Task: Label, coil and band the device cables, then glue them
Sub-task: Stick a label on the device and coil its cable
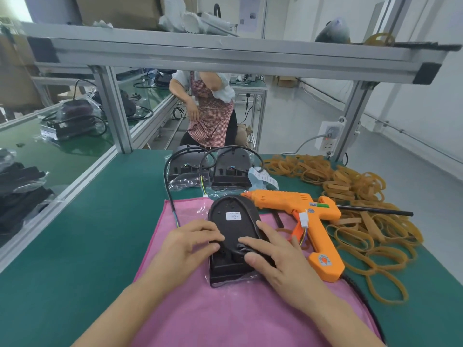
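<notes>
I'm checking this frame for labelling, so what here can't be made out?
Head view only:
- Print on the white label on the device: too small to read.
- Cable under the right hand: fingers cover it, so coiled or banded is unclear.
- Left hand grip: fingertips lie on the device; anything beneath them is hidden.
- Glue gun cord: runs off behind the right forearm.
- Strip text: blurred.
</notes>
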The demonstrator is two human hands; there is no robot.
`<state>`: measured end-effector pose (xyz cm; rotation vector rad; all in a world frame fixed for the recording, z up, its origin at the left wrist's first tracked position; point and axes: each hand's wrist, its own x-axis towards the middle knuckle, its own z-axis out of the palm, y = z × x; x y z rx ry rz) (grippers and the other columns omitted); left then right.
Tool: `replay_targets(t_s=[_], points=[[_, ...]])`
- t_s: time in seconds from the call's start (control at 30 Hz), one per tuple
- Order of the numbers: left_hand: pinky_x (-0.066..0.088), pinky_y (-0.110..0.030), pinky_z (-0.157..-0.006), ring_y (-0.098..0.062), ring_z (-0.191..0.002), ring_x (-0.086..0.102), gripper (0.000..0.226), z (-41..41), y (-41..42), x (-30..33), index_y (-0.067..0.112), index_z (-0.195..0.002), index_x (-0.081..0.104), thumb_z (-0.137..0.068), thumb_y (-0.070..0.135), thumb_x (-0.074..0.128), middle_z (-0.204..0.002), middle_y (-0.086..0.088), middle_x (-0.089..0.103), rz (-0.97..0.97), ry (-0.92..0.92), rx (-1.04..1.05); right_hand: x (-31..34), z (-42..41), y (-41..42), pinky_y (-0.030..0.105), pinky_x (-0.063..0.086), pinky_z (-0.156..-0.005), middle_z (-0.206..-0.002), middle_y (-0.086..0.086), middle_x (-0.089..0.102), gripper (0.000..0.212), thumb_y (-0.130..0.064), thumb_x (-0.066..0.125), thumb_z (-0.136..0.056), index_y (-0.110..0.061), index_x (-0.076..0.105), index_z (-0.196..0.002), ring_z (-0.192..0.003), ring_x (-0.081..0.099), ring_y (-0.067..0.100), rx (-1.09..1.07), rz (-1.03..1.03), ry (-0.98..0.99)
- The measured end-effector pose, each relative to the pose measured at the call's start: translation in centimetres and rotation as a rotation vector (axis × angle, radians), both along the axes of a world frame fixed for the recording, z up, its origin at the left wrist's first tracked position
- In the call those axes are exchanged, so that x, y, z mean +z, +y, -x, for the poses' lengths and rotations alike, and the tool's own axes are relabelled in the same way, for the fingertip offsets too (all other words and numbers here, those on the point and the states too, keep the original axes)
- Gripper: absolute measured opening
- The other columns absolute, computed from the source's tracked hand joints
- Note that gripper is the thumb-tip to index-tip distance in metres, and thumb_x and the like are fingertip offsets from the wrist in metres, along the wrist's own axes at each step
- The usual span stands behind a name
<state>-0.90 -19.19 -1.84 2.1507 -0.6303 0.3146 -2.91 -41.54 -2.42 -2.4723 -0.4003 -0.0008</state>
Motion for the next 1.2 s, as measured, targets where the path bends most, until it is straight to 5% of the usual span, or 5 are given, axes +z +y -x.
replay_targets(t_s=[0.1,0.3,0.57,0.8,1.2], points=[[0.048,-0.028,-0.087,-0.007,-0.092,0.061,0.010,-0.1,0.1,0.1,0.009,-0.091,0.076,-0.085,0.003,0.070,-0.098,0.004,0.065,-0.041,-0.018,-0.058,0.3,-0.1,0.1,0.049,-0.009,-0.118,-0.156,-0.023,0.018,0.036,-0.069,0.026,-0.083,-0.068,0.048,-0.111,-0.143,0.013,-0.002,-0.009,-0.058,0.072],[0.047,-0.021,-0.085,-0.002,-0.092,0.061,0.018,0.6,-0.1,-0.1,0.011,-0.096,0.077,-0.083,0.019,0.067,-0.098,0.007,0.068,-0.101,-0.087,-0.082,0.7,-0.2,0.1,0.053,-0.005,-0.118,-0.154,-0.026,0.018,0.025,-0.051,0.048,-0.094,-0.065,0.048,-0.114,-0.144,0.013,-0.001,0.012,-0.140,0.100],[0.049,-0.023,-0.076,-0.008,-0.088,0.061,0.009,1.9,-1.7,-1.8,0.011,-0.084,0.076,-0.080,0.014,0.067,-0.093,0.006,0.073,-0.158,-0.325,0.080,-0.2,0.3,-0.3,0.063,0.008,-0.113,-0.137,-0.014,0.048,0.022,-0.027,0.074,-0.080,-0.035,0.076,-0.100,-0.135,0.035,0.003,0.161,-0.318,-0.175],[0.046,-0.020,-0.072,-0.008,-0.087,0.062,0.023,1.6,-1.4,-1.1,0.020,-0.082,0.071,-0.088,0.027,0.050,-0.095,0.013,0.068,-0.285,-0.311,0.039,-1.4,-0.3,-0.4,0.046,0.030,-0.097,-0.101,-0.008,0.052,0.015,-0.026,0.062,-0.090,-0.027,0.076,-0.093,-0.109,0.046,0.013,0.268,-0.045,-0.673],[0.038,-0.036,-0.098,-0.017,-0.105,0.066,0.049,2.7,-0.1,-2.5,0.021,-0.099,0.076,-0.101,0.040,0.031,-0.117,0.006,0.069,-0.473,-0.407,0.009,-0.7,2.4,-2.3,0.029,0.032,-0.065,-0.061,-0.011,0.060,0.027,-0.038,0.053,-0.089,-0.025,0.074,-0.080,-0.060,0.057,0.014,-0.110,0.282,-0.663]])
